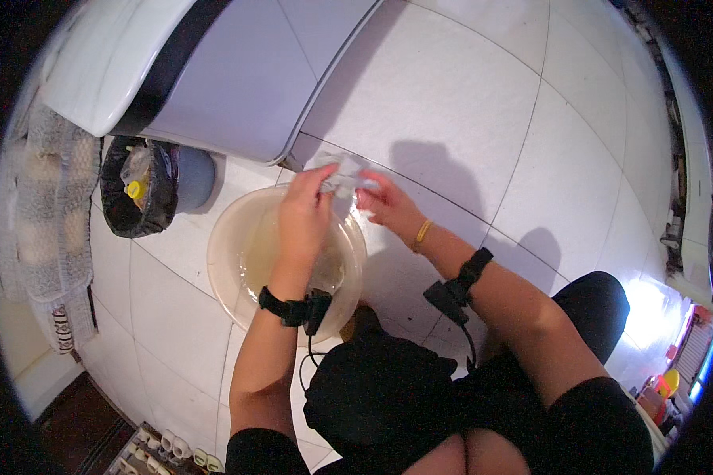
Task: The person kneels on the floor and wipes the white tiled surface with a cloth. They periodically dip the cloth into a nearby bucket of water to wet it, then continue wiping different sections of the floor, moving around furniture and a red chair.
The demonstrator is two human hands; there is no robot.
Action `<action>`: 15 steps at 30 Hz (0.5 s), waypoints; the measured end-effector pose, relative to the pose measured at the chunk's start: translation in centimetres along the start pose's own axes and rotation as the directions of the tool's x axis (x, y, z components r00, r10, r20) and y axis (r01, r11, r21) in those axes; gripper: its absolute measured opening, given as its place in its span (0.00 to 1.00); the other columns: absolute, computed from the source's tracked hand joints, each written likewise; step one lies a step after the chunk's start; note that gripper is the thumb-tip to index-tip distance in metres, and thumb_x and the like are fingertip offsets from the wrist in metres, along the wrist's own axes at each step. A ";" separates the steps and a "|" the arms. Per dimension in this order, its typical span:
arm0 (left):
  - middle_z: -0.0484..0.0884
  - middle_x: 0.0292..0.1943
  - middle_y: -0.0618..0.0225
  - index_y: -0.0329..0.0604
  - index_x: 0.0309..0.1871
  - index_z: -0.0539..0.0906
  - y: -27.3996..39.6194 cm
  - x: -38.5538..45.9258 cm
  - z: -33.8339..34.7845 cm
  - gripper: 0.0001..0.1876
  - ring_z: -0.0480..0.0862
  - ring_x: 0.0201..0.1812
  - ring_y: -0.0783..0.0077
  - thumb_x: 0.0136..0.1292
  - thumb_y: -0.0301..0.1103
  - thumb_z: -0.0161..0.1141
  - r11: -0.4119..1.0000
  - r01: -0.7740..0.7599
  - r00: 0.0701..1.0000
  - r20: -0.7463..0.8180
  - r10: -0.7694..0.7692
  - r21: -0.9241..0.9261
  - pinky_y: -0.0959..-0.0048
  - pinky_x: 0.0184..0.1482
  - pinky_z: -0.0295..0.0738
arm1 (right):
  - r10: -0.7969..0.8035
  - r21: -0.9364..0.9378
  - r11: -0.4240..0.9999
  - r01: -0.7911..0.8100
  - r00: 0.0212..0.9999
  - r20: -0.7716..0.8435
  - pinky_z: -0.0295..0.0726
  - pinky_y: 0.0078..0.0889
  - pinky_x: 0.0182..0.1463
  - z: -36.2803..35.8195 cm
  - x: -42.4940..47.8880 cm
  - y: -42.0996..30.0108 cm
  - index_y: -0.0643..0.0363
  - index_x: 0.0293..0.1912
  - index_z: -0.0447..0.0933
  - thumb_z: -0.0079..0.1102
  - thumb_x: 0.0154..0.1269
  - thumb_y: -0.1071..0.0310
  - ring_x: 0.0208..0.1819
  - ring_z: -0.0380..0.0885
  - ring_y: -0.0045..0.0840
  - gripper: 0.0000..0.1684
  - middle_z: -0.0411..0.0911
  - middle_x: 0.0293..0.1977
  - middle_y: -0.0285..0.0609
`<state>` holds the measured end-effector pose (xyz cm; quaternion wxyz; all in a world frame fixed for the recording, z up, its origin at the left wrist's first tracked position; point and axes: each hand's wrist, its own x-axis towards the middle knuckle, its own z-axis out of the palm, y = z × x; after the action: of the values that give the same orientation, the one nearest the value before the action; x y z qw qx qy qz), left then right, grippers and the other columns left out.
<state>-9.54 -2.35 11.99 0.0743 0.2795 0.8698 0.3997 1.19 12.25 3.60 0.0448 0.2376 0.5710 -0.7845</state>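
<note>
A crumpled, pale grey-white cloth (340, 170) is held up over the far rim of a wide, cream plastic basin (223, 270). My left hand (305, 215) grips the cloth from the left, with the forearm reaching across the basin. From the right, my right hand (387, 200) has its fingers curled on the cloth's near right part. Cloudy water (258, 252) lies in the basin and catches the light. The fingers partly cover the cloth, so its full shape is hidden.
A glossy white cabinet (255, 89) stands beyond the basin. To the left is a grey bin (196, 178) with a black liner (116, 211) and rubbish. A quilted sofa cover (59, 208) and a shoe rack (133, 454) line the left side. White tiles (451, 77) cover the floor.
</note>
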 end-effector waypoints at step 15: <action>0.85 0.48 0.56 0.45 0.59 0.81 -0.6 -1.8 -0.9 0.16 0.87 0.40 0.61 0.69 0.28 0.59 0.983 0.163 0.985 -0.045 -0.167 -0.080 0.68 0.46 0.81 | -0.157 -0.990 0.142 -0.022 0.987 -0.045 0.78 0.40 0.62 -11.0 9.0 -1.8 0.46 0.68 0.69 0.51 0.73 0.64 0.60 0.78 0.40 0.25 0.71 0.67 0.46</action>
<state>-8.60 -4.26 12.01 0.0953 0.1929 0.8758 0.4322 -3.84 24.76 -1.17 0.1145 0.1776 0.9562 -0.2027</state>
